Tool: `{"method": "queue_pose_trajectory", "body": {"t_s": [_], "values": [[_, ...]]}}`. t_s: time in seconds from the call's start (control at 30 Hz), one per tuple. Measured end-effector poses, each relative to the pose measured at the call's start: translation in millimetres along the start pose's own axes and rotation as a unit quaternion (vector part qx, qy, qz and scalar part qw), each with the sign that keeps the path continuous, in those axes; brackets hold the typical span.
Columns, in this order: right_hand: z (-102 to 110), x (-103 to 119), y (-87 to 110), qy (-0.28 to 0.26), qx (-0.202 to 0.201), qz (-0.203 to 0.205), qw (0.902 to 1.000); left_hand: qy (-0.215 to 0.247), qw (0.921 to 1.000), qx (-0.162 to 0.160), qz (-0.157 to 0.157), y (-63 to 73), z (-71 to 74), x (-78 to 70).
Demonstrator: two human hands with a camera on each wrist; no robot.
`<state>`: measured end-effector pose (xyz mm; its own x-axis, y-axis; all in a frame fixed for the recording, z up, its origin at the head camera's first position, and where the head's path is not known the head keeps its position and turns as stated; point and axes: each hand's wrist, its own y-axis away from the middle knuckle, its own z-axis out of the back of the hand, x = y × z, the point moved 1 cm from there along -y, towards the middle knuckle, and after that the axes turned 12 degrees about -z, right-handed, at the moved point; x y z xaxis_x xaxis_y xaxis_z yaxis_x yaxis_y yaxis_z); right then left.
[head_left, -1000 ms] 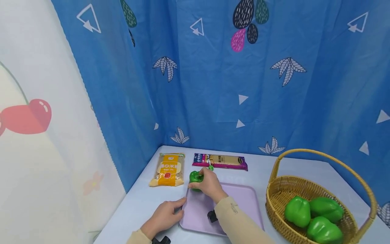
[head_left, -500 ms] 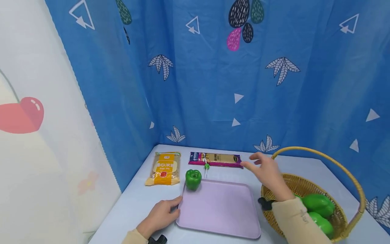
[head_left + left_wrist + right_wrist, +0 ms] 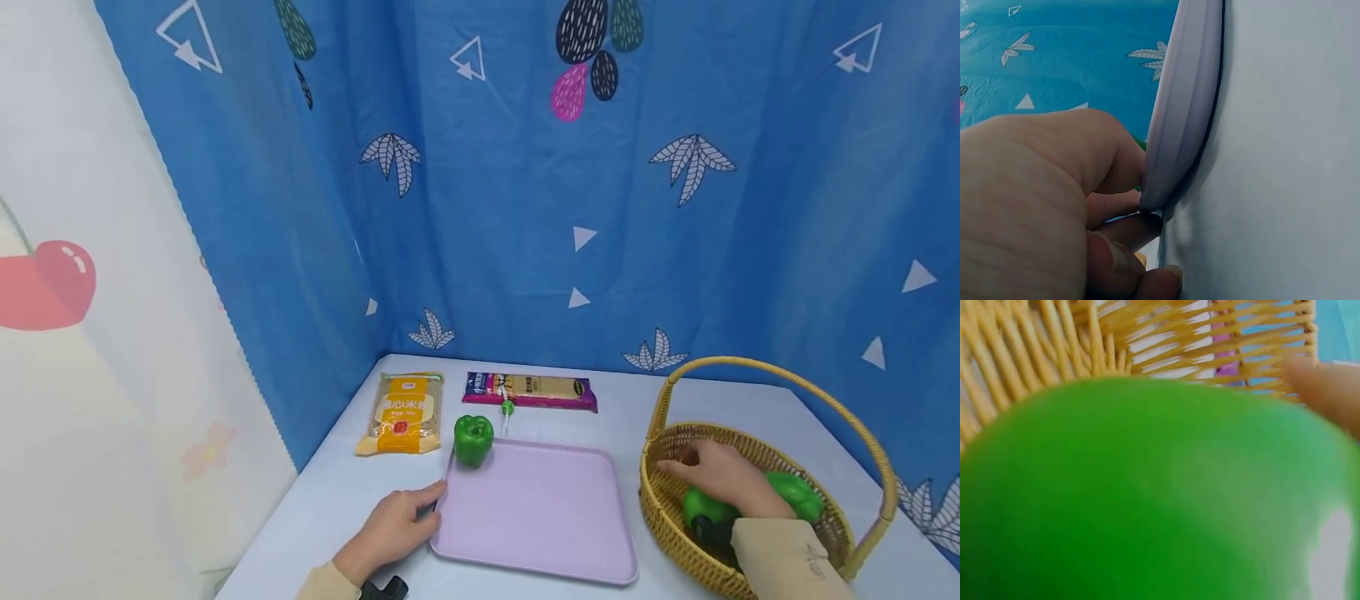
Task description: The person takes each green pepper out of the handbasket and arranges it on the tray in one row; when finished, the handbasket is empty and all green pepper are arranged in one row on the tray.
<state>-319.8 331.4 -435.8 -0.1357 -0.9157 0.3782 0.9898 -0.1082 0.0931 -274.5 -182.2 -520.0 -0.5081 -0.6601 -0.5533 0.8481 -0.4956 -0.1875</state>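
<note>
My left hand (image 3: pixel 393 525) holds the left edge of a lilac tray (image 3: pixel 536 512) lying on the table; in the left wrist view its fingers gather at the tray rim (image 3: pixel 1179 106). My right hand (image 3: pixel 723 475) reaches inside a wicker basket (image 3: pixel 652 500), fingers loosely bent over its left part and holding nothing visible. Under its wrist sits a green bell pepper (image 3: pixel 701 504), which fills most of the right wrist view. A second green pepper (image 3: pixel 798 496) lies to the right in the basket. Another green bell pepper (image 3: pixel 473 440) stands upright at the tray's far left corner.
Behind the tray lie a yellow-labelled food bag (image 3: pixel 403 414), a purple-ended packet (image 3: pixel 531 391) and a small green-headed stick (image 3: pixel 507 408). The basket's tall handle (image 3: pixel 780 367) arches over it. A blue curtain (image 3: pixel 510 208) hangs behind the table.
My right hand has let go of the bell pepper at the tray's far left corner and moved right, down into the basket. The left hand stays at the tray's edge.
</note>
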Motion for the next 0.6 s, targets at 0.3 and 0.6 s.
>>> {"method": "queue_pose_trajectory", "body": {"t_s": [0.3,0.6], "values": [[-2.1,-4.3,5.0,0.009,0.04,0.006,0.9991,-0.001,1.0,-0.004,-0.006,-4.1,-5.2,-0.9],[-10.6,-3.7,2.8,-0.003,0.05,0.002,0.9987,-0.01,0.9999,-0.004,0.0,-2.4,-4.0,0.3]]}}
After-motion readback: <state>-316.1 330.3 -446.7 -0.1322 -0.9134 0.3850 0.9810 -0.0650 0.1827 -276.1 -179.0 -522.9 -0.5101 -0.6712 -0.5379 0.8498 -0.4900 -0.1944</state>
